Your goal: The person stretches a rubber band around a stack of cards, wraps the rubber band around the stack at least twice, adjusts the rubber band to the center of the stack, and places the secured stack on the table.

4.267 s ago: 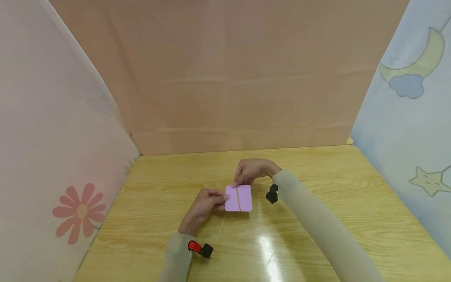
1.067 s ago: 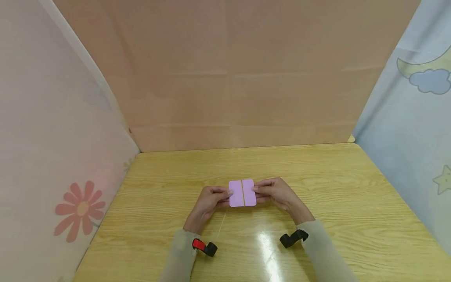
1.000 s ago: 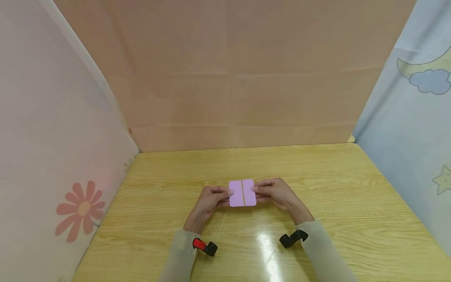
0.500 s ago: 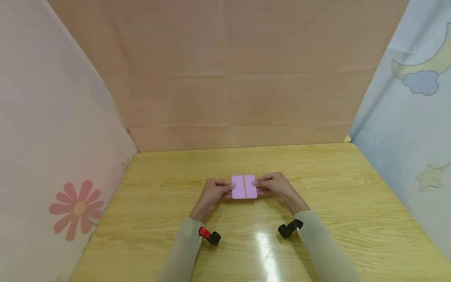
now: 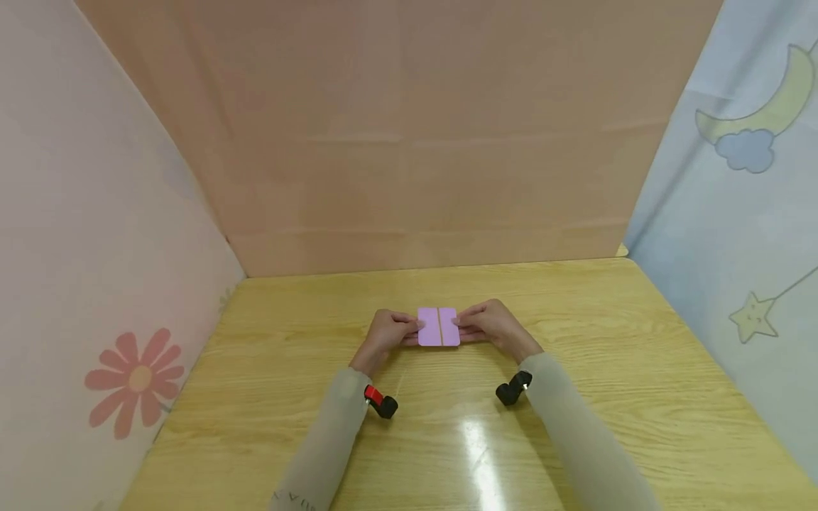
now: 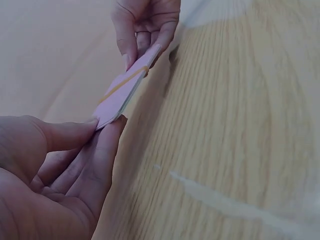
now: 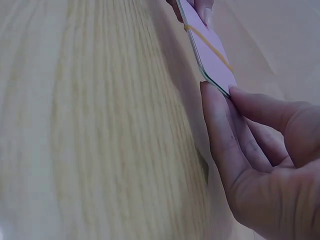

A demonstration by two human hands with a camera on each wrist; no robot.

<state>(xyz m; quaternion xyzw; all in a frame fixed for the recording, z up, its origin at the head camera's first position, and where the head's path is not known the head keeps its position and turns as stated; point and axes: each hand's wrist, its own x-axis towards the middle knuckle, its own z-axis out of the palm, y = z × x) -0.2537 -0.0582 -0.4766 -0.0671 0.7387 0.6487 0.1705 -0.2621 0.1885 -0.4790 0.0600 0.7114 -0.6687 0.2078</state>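
Note:
A small stack of pink square cards [image 5: 429,330] with rounded corners is held level between both hands, over the middle of the table. A tan rubber band [image 5: 439,325] runs round the stack, slightly right of its middle. My left hand [image 5: 386,335] pinches the left edge, thumb on top and fingers below. On the opposite edge my right hand [image 5: 501,328] pinches in the same way. Seen from the right wrist, thin layers show along the edge of the cards [image 7: 212,52], some greenish. The underside of the stack is hidden.
The wooden table [image 5: 307,312] stretches out around the hands, with a bright glare [image 5: 481,461] in front. A brown backdrop [image 5: 409,177] closes off the far edge. Printed curtains hang on the left [image 5: 115,213] and the right [image 5: 716,213].
My right hand has gone from the stack's far edge to its right edge. In the last second both hands have carried the stack farther from me; the band stays on.

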